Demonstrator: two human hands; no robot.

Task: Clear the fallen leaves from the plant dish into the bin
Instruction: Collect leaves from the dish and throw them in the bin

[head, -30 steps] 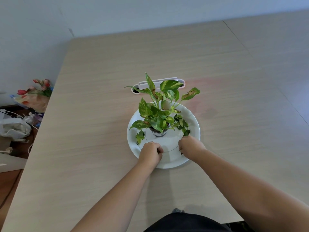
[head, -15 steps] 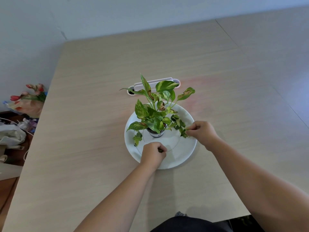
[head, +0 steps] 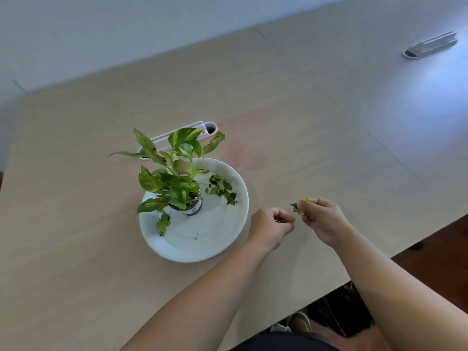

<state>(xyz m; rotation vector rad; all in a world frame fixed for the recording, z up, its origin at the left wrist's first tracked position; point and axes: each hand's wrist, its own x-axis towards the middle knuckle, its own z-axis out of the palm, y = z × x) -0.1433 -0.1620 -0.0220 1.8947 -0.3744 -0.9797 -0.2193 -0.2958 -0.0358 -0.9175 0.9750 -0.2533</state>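
small heap of dark green fallen leaves (head: 221, 189) on white plant dish (head: 235, 219), right of pot

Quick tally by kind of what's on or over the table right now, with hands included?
Potted plant: 1
White dish: 1
Pile of fallen leaves on the dish: 1
White cable ports in the table: 2
Hands, left hand and right hand, each with its grip shut on leaf bits: 2
Total: 7
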